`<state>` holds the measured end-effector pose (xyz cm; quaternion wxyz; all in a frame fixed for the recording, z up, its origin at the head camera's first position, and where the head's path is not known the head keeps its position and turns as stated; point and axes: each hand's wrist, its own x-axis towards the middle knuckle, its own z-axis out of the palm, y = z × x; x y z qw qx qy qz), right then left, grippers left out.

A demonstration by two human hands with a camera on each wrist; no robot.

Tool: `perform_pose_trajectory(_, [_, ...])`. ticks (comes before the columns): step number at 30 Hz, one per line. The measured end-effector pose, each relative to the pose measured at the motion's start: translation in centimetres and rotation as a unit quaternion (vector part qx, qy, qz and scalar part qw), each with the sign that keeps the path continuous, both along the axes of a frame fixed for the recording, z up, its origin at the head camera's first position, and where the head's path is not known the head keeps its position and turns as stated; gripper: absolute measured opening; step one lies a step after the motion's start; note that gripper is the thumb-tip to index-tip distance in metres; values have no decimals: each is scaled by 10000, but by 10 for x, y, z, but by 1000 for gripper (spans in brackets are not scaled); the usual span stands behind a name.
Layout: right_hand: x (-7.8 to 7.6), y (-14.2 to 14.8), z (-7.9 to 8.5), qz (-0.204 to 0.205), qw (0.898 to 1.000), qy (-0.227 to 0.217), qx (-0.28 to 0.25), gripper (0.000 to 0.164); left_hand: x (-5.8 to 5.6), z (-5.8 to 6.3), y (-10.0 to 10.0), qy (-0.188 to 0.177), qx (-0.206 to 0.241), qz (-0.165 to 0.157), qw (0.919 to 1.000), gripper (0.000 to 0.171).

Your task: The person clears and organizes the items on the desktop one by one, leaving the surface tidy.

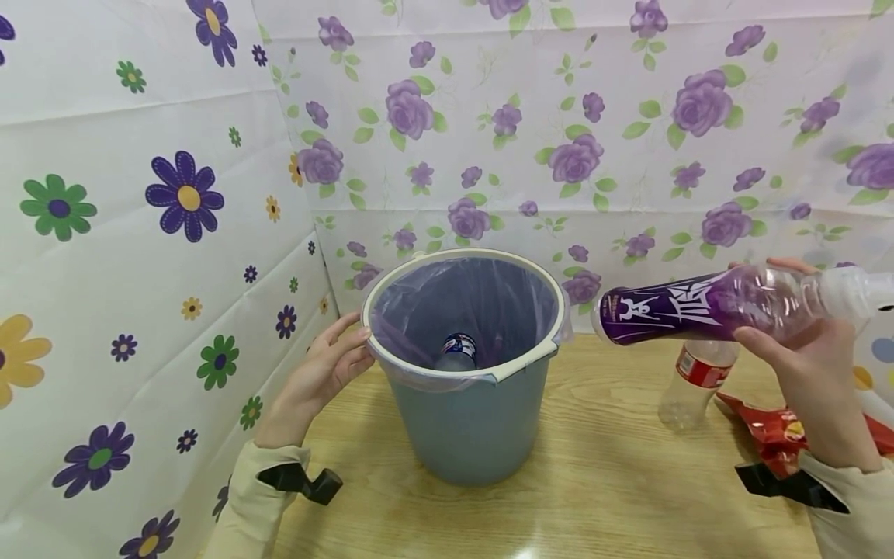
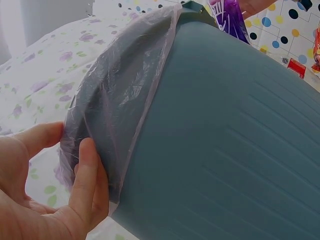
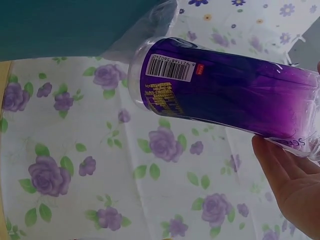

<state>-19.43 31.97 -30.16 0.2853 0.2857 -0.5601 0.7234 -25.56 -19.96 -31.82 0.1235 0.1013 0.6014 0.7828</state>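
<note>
A grey-blue bucket point(image 1: 469, 435) stands on the table, lined with a thin clear plastic bag point(image 2: 112, 95) folded over its rim. My left hand point(image 1: 323, 376) holds the rim at the left side, its thumb and fingers about the bag-covered edge point(image 2: 75, 125). My right hand point(image 1: 813, 365) grips a clear plastic drink bottle point(image 1: 670, 307) with a purple label. The bottle lies nearly level in the air right of the bucket, its base towards the bucket and its white cap end to the right. Inside the bucket is a bottle point(image 1: 459, 353) with a blue label.
Behind the held bottle stands a clear bottle point(image 1: 687, 396) with a red label. A crumpled red packet point(image 1: 771, 435) lies right of it, partly hidden by the right forearm. Flowered sheets point(image 1: 447, 171) hang at the back and left of the wooden table point(image 1: 601, 466).
</note>
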Motion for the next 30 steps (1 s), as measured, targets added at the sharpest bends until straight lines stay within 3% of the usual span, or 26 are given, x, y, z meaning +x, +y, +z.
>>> perform_pose_trajectory(15, [-7,-24,29,266,9973,678,-133,74,-1,0,0,5,-52,54,10000,71])
perform_pose_trajectory(22, [-10,-36,39,-22,9959,859,-295,73,0,1,0,-34,-84,80,9999,70])
perform_pose_trajectory(30, [-13,-52,51,202,9925,1064,-569,74,0,-1,0,-31,-35,60,10000,69])
